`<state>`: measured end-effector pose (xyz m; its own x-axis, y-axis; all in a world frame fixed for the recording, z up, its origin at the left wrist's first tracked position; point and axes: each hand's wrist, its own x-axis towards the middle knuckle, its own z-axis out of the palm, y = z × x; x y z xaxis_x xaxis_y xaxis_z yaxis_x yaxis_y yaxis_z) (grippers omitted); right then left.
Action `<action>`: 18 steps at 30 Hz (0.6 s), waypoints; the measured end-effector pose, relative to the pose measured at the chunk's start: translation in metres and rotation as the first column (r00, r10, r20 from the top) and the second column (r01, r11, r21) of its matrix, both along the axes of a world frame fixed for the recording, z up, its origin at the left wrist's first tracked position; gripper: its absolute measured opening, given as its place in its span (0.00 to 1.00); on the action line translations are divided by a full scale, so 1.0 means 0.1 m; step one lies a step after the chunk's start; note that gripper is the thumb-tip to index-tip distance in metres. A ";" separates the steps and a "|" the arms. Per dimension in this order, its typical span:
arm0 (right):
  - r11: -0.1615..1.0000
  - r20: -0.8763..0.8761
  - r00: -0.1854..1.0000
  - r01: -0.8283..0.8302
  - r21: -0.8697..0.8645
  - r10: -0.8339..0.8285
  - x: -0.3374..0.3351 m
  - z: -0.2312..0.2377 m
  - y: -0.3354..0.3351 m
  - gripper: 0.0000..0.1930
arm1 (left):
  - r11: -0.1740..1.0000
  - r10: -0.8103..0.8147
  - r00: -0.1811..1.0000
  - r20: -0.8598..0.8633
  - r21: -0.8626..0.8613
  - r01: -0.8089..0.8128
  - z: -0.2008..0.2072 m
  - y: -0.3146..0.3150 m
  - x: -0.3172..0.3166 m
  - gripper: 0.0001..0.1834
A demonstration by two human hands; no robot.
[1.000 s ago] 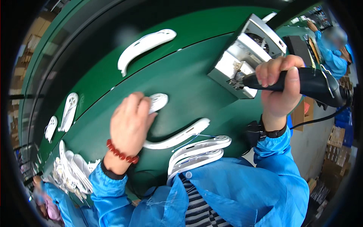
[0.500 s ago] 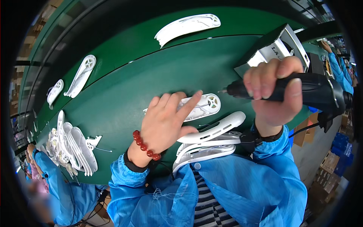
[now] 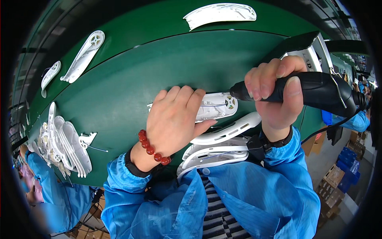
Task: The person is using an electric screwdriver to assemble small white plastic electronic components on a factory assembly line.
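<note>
My left hand (image 3: 171, 115) lies over a white elongated plastic housing (image 3: 211, 112), its fingers along the far edge and thumb at the near edge. The palm hides the housing's left part; a spoked round end and a thin wire show to the right. Wrapped in my right hand (image 3: 274, 87) is a black electric screwdriver (image 3: 324, 89), held level. Its tip (image 3: 227, 95) points left and reaches the far edge of the housing's round end; whether it touches a screw I cannot make out. Curved white shells (image 3: 227, 131) lie stacked between my forearms.
More white housings (image 3: 85, 55) lie on the green strip beyond the table seam. A pile of white shells and parts (image 3: 69, 145) sits at left, near a co-worker's blue sleeve (image 3: 43, 167). An open box (image 3: 306, 53) stands at the far right. The screwdriver's cord (image 3: 326, 128) trails down right.
The screwdriver has come left and its tip is now at the housing's round end. My left index finger has drawn back from pointing and joined the other fingers. The whole view has shifted slightly.
</note>
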<state>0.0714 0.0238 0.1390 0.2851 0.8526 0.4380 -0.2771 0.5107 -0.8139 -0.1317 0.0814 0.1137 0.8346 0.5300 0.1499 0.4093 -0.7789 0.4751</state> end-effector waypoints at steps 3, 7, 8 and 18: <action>1.000 -0.004 1.000 -0.006 -0.004 0.006 -0.01 -0.01 0.01 0.08 | 1.000 -0.002 1.000 0.005 0.003 0.002 0.00 0.00 0.00 0.30; 1.000 -0.002 1.000 0.000 -0.011 0.000 -0.03 -0.02 0.01 0.08 | 1.000 0.003 1.000 0.016 -0.001 -0.003 0.00 0.01 -0.02 0.29; 1.000 0.001 1.000 0.002 -0.019 -0.002 -0.04 -0.02 0.01 0.08 | 1.000 0.003 1.000 0.017 -0.001 -0.003 0.00 0.01 -0.03 0.29; 0.997 -0.025 0.998 0.049 -0.052 -0.050 -0.02 -0.03 0.01 0.06 | 1.000 0.009 1.000 0.016 -0.015 -0.009 0.02 0.00 0.03 0.30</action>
